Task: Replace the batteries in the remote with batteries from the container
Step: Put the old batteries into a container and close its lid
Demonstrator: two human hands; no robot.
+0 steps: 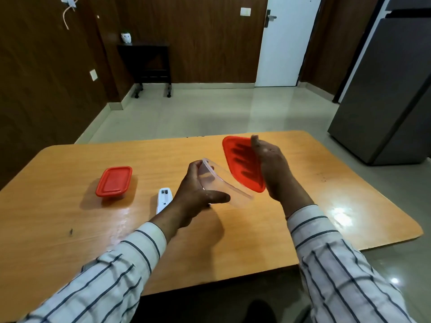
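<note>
Left hand wrapped around a clear container, lifted off the wooden table and tilted, thumb stretched along its near side. At 2 o'clock of it, right hand flat behind a red lid, fingers showing through, lid apart from the container. White remote face down on the table, just at 9 o'clock of the left wrist. Farther at 9 o'clock, a second tub with a red lid on.

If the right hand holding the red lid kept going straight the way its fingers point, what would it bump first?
Probably nothing on the table: the right hand, gripping the red lid, points up and away over the wooden table's far edge. Beyond is floor, though depth is hard to judge.
</note>
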